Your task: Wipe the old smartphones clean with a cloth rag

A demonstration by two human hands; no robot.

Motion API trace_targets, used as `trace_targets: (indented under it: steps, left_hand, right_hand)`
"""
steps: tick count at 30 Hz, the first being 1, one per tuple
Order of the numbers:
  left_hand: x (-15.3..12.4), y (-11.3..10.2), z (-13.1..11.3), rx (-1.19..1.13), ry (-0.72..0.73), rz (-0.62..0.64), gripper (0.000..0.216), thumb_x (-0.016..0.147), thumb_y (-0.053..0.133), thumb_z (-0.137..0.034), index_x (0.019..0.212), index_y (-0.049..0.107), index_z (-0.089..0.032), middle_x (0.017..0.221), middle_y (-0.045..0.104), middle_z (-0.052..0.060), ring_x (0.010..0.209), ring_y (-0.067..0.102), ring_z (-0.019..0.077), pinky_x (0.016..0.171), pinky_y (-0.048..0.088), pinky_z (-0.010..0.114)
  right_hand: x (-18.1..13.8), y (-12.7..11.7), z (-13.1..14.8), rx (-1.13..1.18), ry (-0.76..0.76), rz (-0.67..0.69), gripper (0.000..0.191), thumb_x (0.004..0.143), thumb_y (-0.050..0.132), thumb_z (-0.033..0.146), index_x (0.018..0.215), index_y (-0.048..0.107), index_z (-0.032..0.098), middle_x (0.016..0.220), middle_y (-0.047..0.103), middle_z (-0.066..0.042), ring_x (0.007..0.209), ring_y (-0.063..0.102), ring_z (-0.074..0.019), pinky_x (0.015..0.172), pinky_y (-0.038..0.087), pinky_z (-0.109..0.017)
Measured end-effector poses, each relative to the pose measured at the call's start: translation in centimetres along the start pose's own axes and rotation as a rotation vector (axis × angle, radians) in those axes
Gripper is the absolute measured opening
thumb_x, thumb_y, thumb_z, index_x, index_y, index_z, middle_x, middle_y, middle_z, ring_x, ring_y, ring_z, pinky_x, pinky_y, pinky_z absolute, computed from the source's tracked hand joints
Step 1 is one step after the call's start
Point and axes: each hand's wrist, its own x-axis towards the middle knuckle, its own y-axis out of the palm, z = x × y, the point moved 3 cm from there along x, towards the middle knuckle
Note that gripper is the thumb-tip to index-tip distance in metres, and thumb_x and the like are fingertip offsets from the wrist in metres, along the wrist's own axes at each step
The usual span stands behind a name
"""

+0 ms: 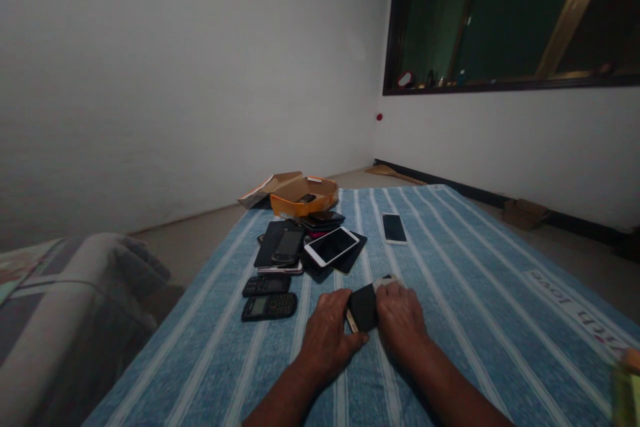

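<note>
My left hand (327, 327) grips the left edge of a black smartphone (363, 307) with a pale rim, its thumb at the near corner. My right hand (401, 317) is closed at the phone's right side, its fingers bunched over a whitish piece of cloth or tissue (385, 281). The fingers hide part of both. Left of my hands lie two black keypad phones (269, 306). Beyond them is a pile of phones, with a white smartphone (332, 247) on top and a dark phone (289, 244) beside it.
An orange cardboard box (305, 199) with its lid (267, 188) leaning beside it stands behind the pile. Another white phone (395, 229) lies apart to the right. The surface is covered by a blue striped cloth (465, 307). A draped grey cloth (75, 320) is at left.
</note>
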Motion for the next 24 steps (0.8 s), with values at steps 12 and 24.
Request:
trace_targets:
  steps: [12,24]
  left_hand:
    - [0.0,0.13,0.23,0.014,0.007,0.008,0.051,0.068,0.072,-0.022,0.117,0.057,-0.018,0.113,0.064,0.008,0.104,0.054,0.0271,0.089,0.044,0.038]
    - [-0.07,0.11,0.17,0.014,-0.005,0.002,0.053,0.066,0.073,-0.022,0.117,0.056,-0.019,0.111,0.065,0.007,0.103,0.055,0.0276,0.087,0.045,0.038]
  right_hand:
    - [-0.02,0.47,-0.07,-0.05,-0.002,-0.044,0.028,0.093,0.041,0.006,0.104,0.067,0.007,0.101,0.067,-0.022,0.094,0.065,-0.0316,0.08,0.04,-0.04]
    - [0.38,0.87,-0.6,0.001,0.001,-0.088,0.027,0.092,0.042,0.005,0.101,0.067,0.01,0.098,0.067,-0.019,0.092,0.063,-0.0282,0.08,0.037,-0.037]
